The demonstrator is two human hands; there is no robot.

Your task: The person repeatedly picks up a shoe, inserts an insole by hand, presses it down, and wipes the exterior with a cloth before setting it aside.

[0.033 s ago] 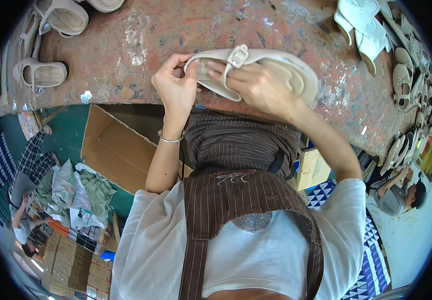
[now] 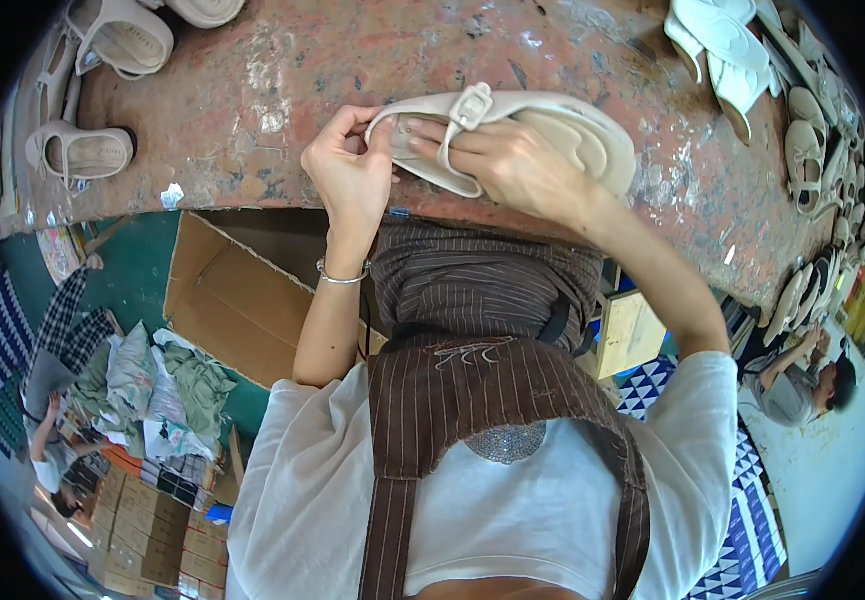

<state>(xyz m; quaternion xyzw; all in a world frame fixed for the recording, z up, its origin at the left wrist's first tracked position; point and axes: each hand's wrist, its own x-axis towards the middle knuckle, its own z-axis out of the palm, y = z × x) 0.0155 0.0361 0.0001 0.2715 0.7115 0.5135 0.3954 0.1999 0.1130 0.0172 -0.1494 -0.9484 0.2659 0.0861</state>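
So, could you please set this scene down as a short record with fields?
left hand: left hand pinches the end of the beige sandal
right hand: right hand lies on the sandal, fingers hooked under its strap
strap: carries a pale buckle
surface: worn reddish workbench
nearby, left: beige sandals on the bench
nearby, right: white soles and a row of sandals
below bench: open cardboard box
wrist: silver bracelet on the left
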